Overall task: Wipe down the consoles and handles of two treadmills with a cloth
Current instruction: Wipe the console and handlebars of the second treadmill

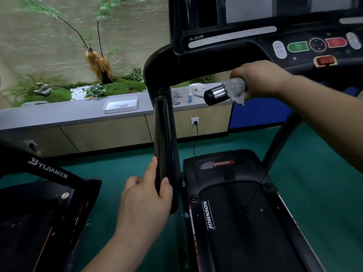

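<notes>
While the right hand (261, 79) grips the fuzzy grey cloth (235, 89) round the chrome-and-black handle (215, 95) below the console's (216, 59) left edge, its bare tip points leftward from the fist; the left hand (145, 203) clasps the black side handrail (165, 138).

Second treadmill (39, 203) left of treadmill (241, 213), counter (59, 114) behind, tray (120, 104) on counter
</notes>
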Available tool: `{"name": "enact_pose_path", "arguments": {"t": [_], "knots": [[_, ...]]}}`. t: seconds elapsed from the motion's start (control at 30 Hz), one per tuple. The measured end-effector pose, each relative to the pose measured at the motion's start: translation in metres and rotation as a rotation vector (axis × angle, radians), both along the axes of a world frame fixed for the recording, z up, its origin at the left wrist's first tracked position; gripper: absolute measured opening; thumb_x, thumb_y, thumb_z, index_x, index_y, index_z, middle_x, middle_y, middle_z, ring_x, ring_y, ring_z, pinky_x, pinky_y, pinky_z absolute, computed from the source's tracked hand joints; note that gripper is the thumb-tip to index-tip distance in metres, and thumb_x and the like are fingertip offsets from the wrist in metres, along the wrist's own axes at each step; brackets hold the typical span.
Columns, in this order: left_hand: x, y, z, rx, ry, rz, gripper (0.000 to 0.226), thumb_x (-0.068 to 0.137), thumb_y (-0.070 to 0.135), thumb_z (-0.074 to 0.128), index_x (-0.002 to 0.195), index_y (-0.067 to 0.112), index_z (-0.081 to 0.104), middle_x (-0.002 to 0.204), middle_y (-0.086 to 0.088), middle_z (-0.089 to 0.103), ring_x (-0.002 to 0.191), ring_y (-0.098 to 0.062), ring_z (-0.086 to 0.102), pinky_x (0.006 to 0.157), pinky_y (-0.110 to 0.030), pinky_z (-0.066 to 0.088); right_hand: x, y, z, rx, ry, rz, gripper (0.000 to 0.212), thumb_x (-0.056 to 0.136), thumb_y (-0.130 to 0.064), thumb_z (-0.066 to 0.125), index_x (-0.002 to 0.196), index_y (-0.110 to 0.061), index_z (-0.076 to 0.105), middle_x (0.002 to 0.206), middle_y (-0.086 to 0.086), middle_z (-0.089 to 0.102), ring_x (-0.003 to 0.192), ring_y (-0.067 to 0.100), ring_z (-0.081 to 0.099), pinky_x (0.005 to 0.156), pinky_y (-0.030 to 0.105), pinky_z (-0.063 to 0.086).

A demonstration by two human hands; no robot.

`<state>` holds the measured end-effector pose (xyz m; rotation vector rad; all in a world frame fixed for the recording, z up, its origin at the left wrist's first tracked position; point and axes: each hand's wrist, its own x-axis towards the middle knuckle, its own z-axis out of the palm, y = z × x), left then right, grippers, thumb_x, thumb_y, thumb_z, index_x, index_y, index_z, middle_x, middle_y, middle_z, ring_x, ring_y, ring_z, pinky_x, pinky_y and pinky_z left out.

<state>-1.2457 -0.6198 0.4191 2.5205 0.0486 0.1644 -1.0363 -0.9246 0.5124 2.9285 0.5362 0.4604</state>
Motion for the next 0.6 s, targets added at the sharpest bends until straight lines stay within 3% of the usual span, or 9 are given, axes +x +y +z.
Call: {"name": "enact_pose_path", "arguments": {"t": [0.07, 0.13, 0.3, 0.4, 0.5, 0.6], "knots": [[0.000, 0.000, 0.000, -0.006, -0.006, 0.003, 0.058, 0.095, 0.038, 0.036, 0.150, 0.034, 0.017, 0.072, 0.014, 0.032, 0.098, -0.014, 0.037, 0.090, -0.029, 0.036, -0.001, -0.005, -0.021, 0.002, -0.207, 0.054, 0.054, 0.059, -0.028, 0.085, 0.106, -0.016, 0.061, 0.091, 0.013, 0.062, 0.077, 0.036, 0.060, 0.064, 0.037, 0.045], [0.000, -0.001, 0.000, -0.003, -0.015, -0.006, 0.058, 0.096, 0.037, 0.036, 0.150, 0.032, 0.017, 0.070, 0.015, 0.031, 0.103, -0.017, 0.040, 0.091, -0.030, 0.036, 0.000, -0.006, -0.024, -0.002, -0.236, 0.039, 0.054, 0.059, -0.027, 0.085, 0.105, -0.015, 0.060, 0.090, 0.014, 0.061, 0.076, 0.037, 0.060, 0.063, 0.038, 0.046], [0.004, 0.000, -0.005, 0.025, -0.061, -0.016, 0.057, 0.096, 0.038, 0.036, 0.150, 0.027, 0.022, 0.065, 0.015, 0.030, 0.107, -0.020, 0.041, 0.090, -0.032, 0.035, -0.005, 0.013, 0.017, -0.045, 0.172, -0.135, 0.044, 0.063, -0.031, 0.084, 0.099, -0.022, 0.061, 0.073, 0.000, 0.062, 0.058, 0.020, 0.055, 0.053, 0.028, 0.040], [0.006, 0.000, -0.006, 0.033, -0.071, -0.030, 0.063, 0.090, 0.043, 0.026, 0.150, 0.025, 0.023, 0.065, 0.014, 0.032, 0.105, -0.020, 0.041, 0.090, -0.033, 0.036, -0.009, 0.026, 0.027, 0.013, 0.374, -0.184, 0.049, 0.059, -0.045, 0.085, 0.095, -0.024, 0.059, 0.073, -0.004, 0.061, 0.058, 0.014, 0.053, 0.049, 0.025, 0.037], [0.007, -0.001, -0.007, 0.040, -0.081, -0.036, 0.069, 0.084, 0.045, 0.024, 0.150, 0.024, 0.024, 0.064, 0.016, 0.030, 0.099, -0.018, 0.039, 0.086, -0.030, 0.034, -0.006, 0.034, 0.021, -0.054, 0.296, -0.170, 0.059, 0.054, -0.059, 0.082, 0.095, -0.024, 0.060, 0.075, -0.004, 0.060, 0.067, 0.021, 0.055, 0.058, 0.029, 0.041], [0.005, -0.002, -0.007, 0.019, -0.109, -0.022, 0.058, 0.095, 0.039, 0.033, 0.150, 0.024, 0.025, 0.065, 0.015, 0.032, 0.092, -0.013, 0.032, 0.077, -0.024, 0.029, -0.006, 0.043, 0.004, -0.135, 0.088, -0.109, 0.063, 0.054, -0.061, 0.081, 0.100, -0.022, 0.060, 0.084, 0.001, 0.061, 0.077, 0.027, 0.057, 0.064, 0.030, 0.042]]}}
